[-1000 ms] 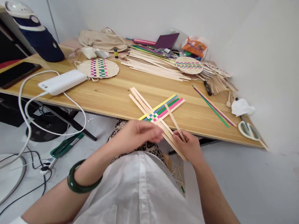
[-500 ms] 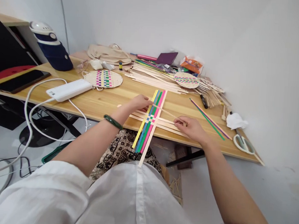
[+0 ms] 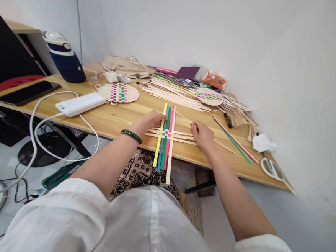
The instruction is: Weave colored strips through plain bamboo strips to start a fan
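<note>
Yellow, blue, green, pink and plain strips (image 3: 170,153) lie side by side, woven in a small checked patch (image 3: 166,133) with several plain cross strips (image 3: 182,140). Their near ends hang past the table's front edge. My left hand (image 3: 154,120), a dark green bangle on its wrist, is closed at the far part of the coloured strips, thumb by the blue one; its other fingers are partly hidden. Right of the patch, my right hand (image 3: 202,134) pinches a loose plain strip (image 3: 225,147). That strip slants from the far end of the pink strip out past my hand.
Round woven pieces (image 3: 122,93) (image 3: 209,96) lie behind, near a pile of plain strips (image 3: 172,95). A white power bank (image 3: 81,103), phone (image 3: 28,92) and blue bottle (image 3: 67,63) stand left. Loose coloured strips (image 3: 232,140) and scissors (image 3: 272,169) lie right.
My right hand has drawn left and a little away from me with the loose strip, whose tail now shows to its right. The coloured strips appear straighter as the view shifts.
</note>
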The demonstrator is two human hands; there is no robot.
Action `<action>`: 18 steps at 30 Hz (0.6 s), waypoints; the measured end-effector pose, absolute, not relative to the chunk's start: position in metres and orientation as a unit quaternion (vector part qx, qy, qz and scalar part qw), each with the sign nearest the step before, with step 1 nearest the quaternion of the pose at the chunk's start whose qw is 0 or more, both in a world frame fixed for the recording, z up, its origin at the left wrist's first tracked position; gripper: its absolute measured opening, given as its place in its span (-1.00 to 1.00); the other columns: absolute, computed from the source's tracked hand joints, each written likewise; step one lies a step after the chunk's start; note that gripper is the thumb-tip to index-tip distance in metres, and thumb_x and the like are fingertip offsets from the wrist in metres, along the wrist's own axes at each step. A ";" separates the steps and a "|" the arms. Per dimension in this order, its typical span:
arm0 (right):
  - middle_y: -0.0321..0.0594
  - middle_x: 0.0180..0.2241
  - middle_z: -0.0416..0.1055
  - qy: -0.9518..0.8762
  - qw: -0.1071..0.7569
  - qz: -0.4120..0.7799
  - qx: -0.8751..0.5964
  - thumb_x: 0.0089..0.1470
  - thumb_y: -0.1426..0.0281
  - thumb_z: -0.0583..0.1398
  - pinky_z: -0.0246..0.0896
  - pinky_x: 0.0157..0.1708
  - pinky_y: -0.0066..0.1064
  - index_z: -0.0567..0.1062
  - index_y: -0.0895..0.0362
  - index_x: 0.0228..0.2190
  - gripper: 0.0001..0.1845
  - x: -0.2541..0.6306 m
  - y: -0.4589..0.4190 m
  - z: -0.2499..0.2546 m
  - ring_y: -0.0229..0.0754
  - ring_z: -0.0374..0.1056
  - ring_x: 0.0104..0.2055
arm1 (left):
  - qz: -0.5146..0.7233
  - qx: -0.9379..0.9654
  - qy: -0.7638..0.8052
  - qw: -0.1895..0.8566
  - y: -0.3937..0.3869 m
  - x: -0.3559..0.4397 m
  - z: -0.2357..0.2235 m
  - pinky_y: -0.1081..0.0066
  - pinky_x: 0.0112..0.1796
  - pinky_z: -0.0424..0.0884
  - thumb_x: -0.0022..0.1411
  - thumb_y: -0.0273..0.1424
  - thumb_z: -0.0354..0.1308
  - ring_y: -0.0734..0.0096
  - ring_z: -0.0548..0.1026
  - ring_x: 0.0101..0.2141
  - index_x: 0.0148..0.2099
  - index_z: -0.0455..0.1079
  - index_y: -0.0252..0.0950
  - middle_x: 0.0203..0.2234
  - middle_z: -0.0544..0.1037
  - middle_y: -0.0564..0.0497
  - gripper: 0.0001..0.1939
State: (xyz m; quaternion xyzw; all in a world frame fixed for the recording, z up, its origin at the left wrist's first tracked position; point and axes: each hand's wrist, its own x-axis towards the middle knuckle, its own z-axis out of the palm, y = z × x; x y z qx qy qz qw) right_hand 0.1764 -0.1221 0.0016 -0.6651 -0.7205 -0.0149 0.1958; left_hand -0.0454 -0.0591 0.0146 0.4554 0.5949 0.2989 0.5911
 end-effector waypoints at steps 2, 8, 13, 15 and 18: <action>-0.10 -0.24 0.56 -0.718 0.201 -0.037 -0.665 0.27 0.27 0.01 0.11 -0.34 -0.36 0.53 0.08 -0.18 -0.67 0.167 -0.119 -0.005 -0.05 0.40 -0.16 | 0.305 0.440 0.592 0.603 -0.056 -0.043 0.015 0.48 -0.24 0.50 -0.02 -0.51 0.38 0.46 0.55 -0.41 -0.34 0.43 -0.32 -0.52 0.57 0.04 -0.80; -0.03 -0.10 0.53 -0.734 0.220 -0.077 -0.638 0.28 0.37 0.01 0.17 -0.15 -0.31 0.52 0.14 -0.10 -0.68 0.155 -0.111 -0.024 -0.04 0.35 -0.04 | 0.305 0.419 0.603 0.607 -0.052 -0.035 0.012 0.51 -0.25 0.48 -0.01 -0.60 0.35 0.50 0.50 -0.46 -0.40 0.39 -0.30 -0.61 0.50 0.10 -0.80; -0.11 -0.16 0.56 -0.760 0.229 -0.080 -0.603 0.30 0.34 0.01 0.17 -0.12 -0.32 0.56 0.11 -0.19 -0.67 0.158 -0.112 -0.028 -0.09 0.36 -0.12 | 0.290 0.426 0.587 0.625 -0.054 -0.036 0.012 0.50 -0.22 0.48 -0.14 -0.58 0.45 0.47 0.52 -0.42 -0.43 0.40 -0.28 -0.59 0.53 0.10 -0.72; -0.14 -0.20 0.57 -0.770 0.232 -0.080 -0.590 0.27 0.29 0.06 0.18 -0.16 -0.32 0.56 0.10 -0.22 -0.70 0.159 -0.113 -0.028 -0.09 0.35 -0.13 | 0.290 0.429 0.581 0.628 -0.056 -0.037 0.013 0.51 -0.20 0.47 -0.17 -0.61 0.46 0.48 0.53 -0.40 -0.46 0.39 -0.29 -0.58 0.54 0.10 -0.70; -0.14 -0.26 0.56 -0.775 0.237 -0.084 -0.579 0.22 0.30 0.11 0.19 -0.19 -0.31 0.57 0.10 -0.25 -0.75 0.159 -0.112 -0.028 -0.06 0.33 -0.13 | 0.288 0.433 0.575 0.631 -0.057 -0.038 0.013 0.52 -0.18 0.46 -0.13 -0.65 0.41 0.48 0.53 -0.40 -0.50 0.38 -0.29 -0.60 0.52 0.10 -0.73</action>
